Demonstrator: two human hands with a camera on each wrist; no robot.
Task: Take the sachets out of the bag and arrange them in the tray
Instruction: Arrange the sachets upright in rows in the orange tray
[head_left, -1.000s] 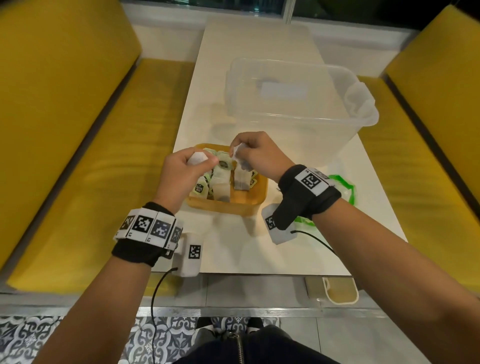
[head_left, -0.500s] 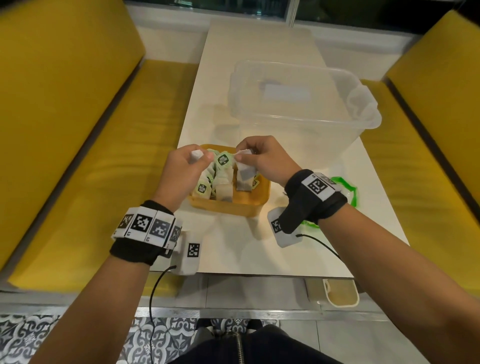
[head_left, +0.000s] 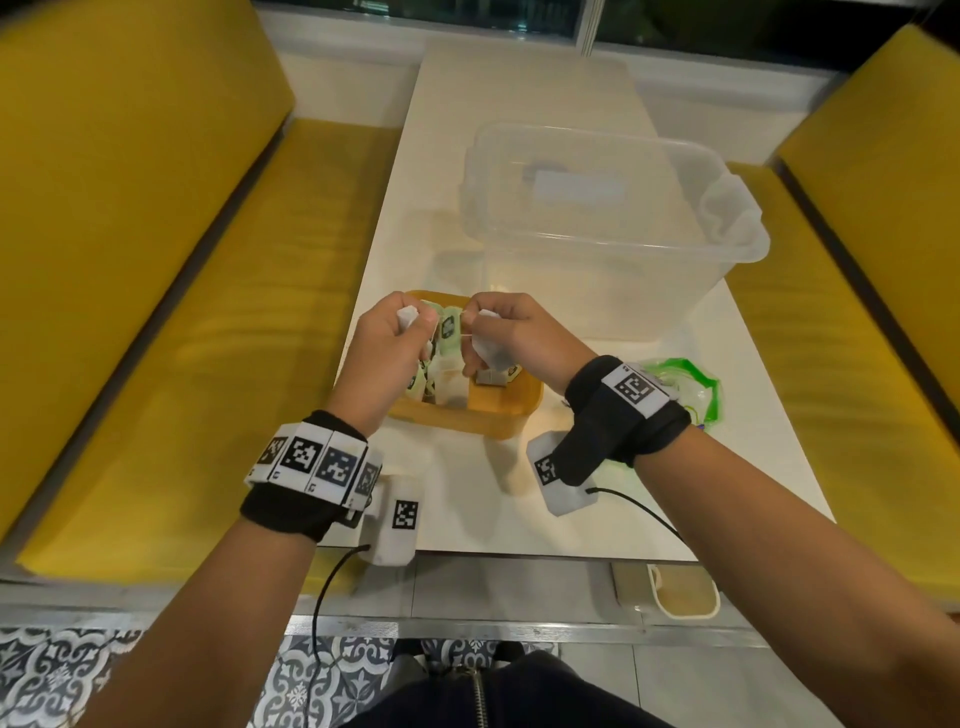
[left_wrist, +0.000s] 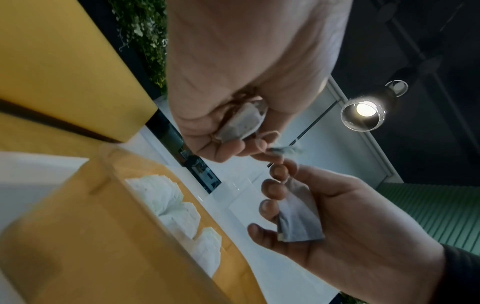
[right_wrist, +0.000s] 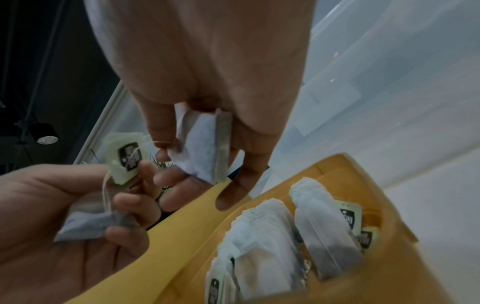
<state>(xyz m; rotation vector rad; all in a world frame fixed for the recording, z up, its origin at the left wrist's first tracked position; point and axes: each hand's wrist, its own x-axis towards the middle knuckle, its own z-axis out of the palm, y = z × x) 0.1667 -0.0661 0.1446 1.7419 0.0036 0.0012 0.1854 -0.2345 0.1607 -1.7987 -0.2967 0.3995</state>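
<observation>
Both hands have risen a little above the tray since 1 second ago and drawn closer together. The left hand (head_left: 387, 338) curls its fingers round a white paper tea sachet (right_wrist: 85, 223), crumpled in the palm with its long axis lying across the fingers; its string leads up to a pale green tag with a dark logo (right_wrist: 127, 157), pinched at the fingertips. The right hand (head_left: 511, 332) holds a second white sachet (right_wrist: 201, 149) between thumb and fingers, long axis hanging roughly downward toward the tray, 1 edge turned to the right wrist camera. A thin string (head_left: 467, 336) runs between the 2 hands.

Just below them sits the shallow orange plastic tray (head_left: 467, 421) on the white desk (head_left: 519, 93). Inside it, a row of white sachets (right_wrist: 262, 232) stands on edge, packed side by side, tags at the ends. Beyond the tray stands a large clear plastic storage tub (head_left: 613, 218). A crumpled clear bag with green trim (head_left: 696, 384) lies on the desk behind the right wrist. Yellow cushioned benches (head_left: 156, 312) flank the desk on both sides.
</observation>
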